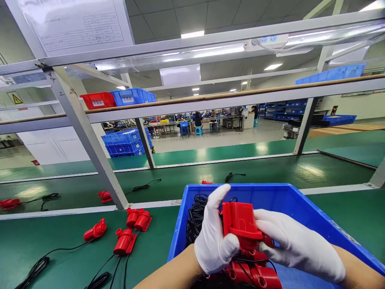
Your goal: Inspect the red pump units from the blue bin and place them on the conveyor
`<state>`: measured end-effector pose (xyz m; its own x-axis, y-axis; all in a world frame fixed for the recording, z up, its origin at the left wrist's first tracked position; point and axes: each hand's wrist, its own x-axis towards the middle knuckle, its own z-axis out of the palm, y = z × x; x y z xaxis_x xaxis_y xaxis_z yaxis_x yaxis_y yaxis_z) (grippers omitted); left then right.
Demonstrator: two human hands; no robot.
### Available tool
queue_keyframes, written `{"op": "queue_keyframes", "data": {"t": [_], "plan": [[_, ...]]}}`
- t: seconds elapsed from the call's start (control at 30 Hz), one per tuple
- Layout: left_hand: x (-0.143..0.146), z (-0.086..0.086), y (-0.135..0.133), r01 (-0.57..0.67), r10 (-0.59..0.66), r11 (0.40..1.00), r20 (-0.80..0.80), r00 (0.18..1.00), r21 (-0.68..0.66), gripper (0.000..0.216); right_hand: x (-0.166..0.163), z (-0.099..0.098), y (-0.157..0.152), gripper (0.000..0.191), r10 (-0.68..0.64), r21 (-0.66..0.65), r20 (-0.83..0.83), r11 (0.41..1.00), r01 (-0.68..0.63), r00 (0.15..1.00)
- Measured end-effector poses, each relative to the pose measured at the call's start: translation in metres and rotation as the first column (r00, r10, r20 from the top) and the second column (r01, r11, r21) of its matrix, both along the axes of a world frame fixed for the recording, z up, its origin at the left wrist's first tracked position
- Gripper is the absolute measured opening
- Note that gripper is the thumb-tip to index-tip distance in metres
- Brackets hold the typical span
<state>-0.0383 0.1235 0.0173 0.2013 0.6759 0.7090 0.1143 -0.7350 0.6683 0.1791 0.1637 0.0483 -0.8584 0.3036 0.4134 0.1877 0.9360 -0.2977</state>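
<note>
While both hands (255, 241) grip a red pump (242, 224), blue bin (300, 208) holds more.

The blue plastic bin (270, 196) runs off the frame's lower edge. The left hand (215, 237) and right hand (296, 245) cover the sides of the red plastic pump housing (240, 220); print on the white paper sheet (75, 24), upper left, is unreadably small.
</note>
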Motion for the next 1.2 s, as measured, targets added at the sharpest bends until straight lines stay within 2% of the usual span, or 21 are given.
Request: {"op": "queue_keyframes", "data": {"t": [0.07,0.1,0.17,0.2,0.23,0.3,0.37,0.43,0.47,0.57,0.63,0.7,0.87,1.07,1.2], "plan": [[-0.001,0.003,0.000,0.069,-0.067,0.995,0.023,0.997,-0.077,0.074,0.004,-0.003,0.003,0.022,-0.018,-0.020,-0.023,1.000,0.017,1.000],[-0.001,0.004,0.002,0.100,-0.093,0.989,0.071,0.993,-0.112,0.071,0.005,-0.005,0.004,0.023,-0.052,-0.073,-0.051,0.996,0.048,0.997],[0.000,0.005,0.009,0.140,-0.101,0.972,0.205,0.974,-0.188,0.065,0.008,-0.008,0.003,0.025,-0.163,-0.282,-0.134,0.952,0.120,0.977],[0.001,0.005,0.014,0.156,-0.094,0.960,0.258,0.962,-0.234,0.062,0.008,-0.008,0.003,0.028,-0.223,-0.431,-0.175,0.893,0.128,0.959],[0.002,0.004,0.018,0.176,-0.088,0.943,0.299,0.950,-0.284,0.060,0.008,-0.007,0.002,0.033,-0.271,-0.580,-0.219,0.809,0.099,0.937],[0.004,0.004,0.026,0.250,-0.105,0.877,0.344,0.933,-0.411,0.063,0.007,-0.002,0.001,0.045,-0.343,-0.794,-0.328,0.604,-0.060,0.880],[0.007,0.005,0.029,0.322,-0.159,0.781,0.329,0.931,-0.534,0.065,0.006,0.003,0.004,0.054,-0.422,-0.878,-0.408,0.425,-0.220,0.810],[0.008,0.007,0.026,0.330,-0.239,0.731,0.228,0.944,-0.598,0.059,0.005,0.005,0.009,0.056,-0.504,-0.895,-0.437,0.324,-0.306,0.745],[0.008,0.008,0.024,0.310,-0.288,0.739,0.137,0.948,-0.599,0.055,0.005,0.006,0.013,0.056,-0.533,-0.896,-0.443,0.292,-0.334,0.721],[0.008,0.014,0.017,0.259,-0.398,0.786,-0.139,0.907,-0.562,0.050,0.006,0.004,0.022,0.062,-0.575,-0.881,-0.470,0.259,-0.396,0.670],[0.007,0.018,0.014,0.237,-0.423,0.775,-0.202,0.883,-0.585,0.050,0.005,0.003,0.026,0.066,-0.586,-0.880,-0.470,0.256,-0.399,0.661],[0.007,0.020,0.014,0.231,-0.429,0.741,-0.181,0.885,-0.630,0.046,0.005,0.004,0.028,0.067,-0.599,-0.884,-0.464,0.258,-0.391,0.653],[0.008,0.020,0.015,0.237,-0.435,0.708,-0.146,0.888,-0.665,0.041,0.006,0.010,0.028,0.066,-0.632,-0.862,-0.494,0.269,-0.430,0.597],[0.004,0.015,0.016,0.235,-0.450,0.695,-0.155,0.880,-0.680,0.047,0.011,0.013,0.022,0.057,-0.663,-0.801,-0.530,0.187,-0.569,0.529],[0.003,0.015,0.017,0.245,-0.462,0.701,-0.164,0.872,-0.670,0.047,0.012,0.014,0.019,0.054,-0.672,-0.804,-0.525,0.191,-0.563,0.522]]}}
